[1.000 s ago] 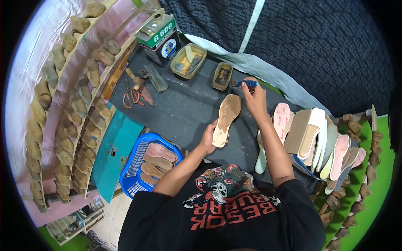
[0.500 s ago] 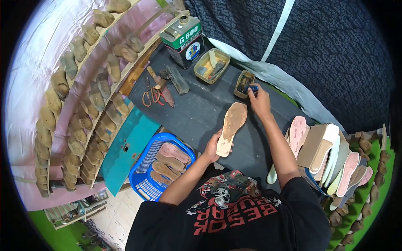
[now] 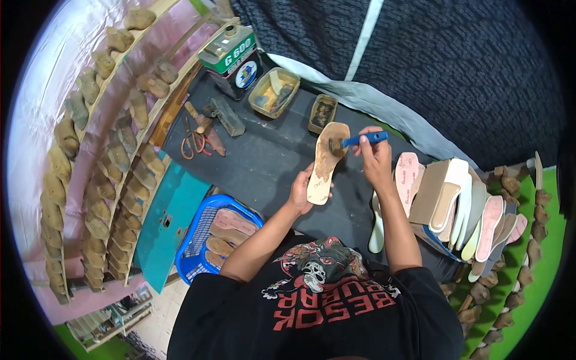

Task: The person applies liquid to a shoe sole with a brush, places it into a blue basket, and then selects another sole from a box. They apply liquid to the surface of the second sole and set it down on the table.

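Observation:
My left hand [image 3: 302, 190] grips the heel end of a shoe insole [image 3: 324, 170], tilted above the dark table. The insole is pale at the heel, with brown, wet-looking patches over its middle and forefoot. In my right hand [image 3: 374, 157] is a brush with a blue handle [image 3: 366, 139]; its bristle end lies against the forefoot of the insole. Just beyond the insole's tip stands a small tub [image 3: 314, 127] with dark, sticky-looking contents.
A G 600 can [image 3: 231, 66] and a larger tub [image 3: 259, 107] stand at the back. Scissors [image 3: 193, 144], a knife and a grey block lie on the left. A blue basket [image 3: 191, 240] holds insoles; more fill a box [image 3: 429, 180] on the right. Shoe lasts line racks.
My right hand has brought the brush from the small tub onto the insole's forefoot. My left hand still holds the insole. The whole view has shifted slightly.

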Motion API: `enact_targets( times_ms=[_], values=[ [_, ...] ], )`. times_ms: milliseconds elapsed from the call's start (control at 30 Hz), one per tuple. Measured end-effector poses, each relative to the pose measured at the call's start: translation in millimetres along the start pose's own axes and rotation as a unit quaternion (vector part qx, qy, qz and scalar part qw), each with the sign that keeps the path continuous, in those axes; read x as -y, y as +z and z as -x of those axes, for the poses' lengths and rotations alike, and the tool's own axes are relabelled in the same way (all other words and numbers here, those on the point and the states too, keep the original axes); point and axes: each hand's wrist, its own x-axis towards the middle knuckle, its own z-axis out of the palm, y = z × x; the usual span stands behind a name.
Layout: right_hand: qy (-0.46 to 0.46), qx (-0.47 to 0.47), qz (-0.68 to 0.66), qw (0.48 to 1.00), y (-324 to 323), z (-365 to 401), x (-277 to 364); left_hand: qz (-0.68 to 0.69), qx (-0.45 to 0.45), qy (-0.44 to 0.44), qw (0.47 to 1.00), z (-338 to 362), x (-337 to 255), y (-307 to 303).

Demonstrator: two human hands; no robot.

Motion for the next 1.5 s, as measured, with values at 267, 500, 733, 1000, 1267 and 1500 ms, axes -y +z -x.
enact_targets(
  times_ms=[267, 500, 733, 1000, 1267, 1500],
  values=[
    [0.006, 0.049, 0.159, 0.986, -34.6, 49.6, 34.4, -0.018, 0.043, -0.006, 0.999, -31.7, 2.7, 41.9],
    [-0.044, 0.001, 0.196, 0.980, -40.5, 68.6, 52.3, -0.023, 0.036, -0.013, 0.999, -44.8, 6.0, 66.4],
    [-0.087, -0.071, 0.245, 0.963, -55.3, 66.9, 66.2, -0.030, 0.087, -0.010, 0.996, -44.6, 16.1, 85.5],
    [-0.095, -0.077, 0.243, 0.962, -53.9, 83.6, 70.9, -0.044, 0.097, -0.013, 0.994, -43.1, 20.6, 84.0],
    [-0.083, -0.002, 0.258, 0.963, -53.8, 93.4, 86.9, -0.032, 0.075, -0.005, 0.997, -40.1, 27.8, 96.7],
    [-0.087, -0.030, 0.221, 0.971, -62.0, 95.6, 95.2, -0.031, 0.103, -0.035, 0.994, -39.4, 32.3, 101.2]
  ],
)
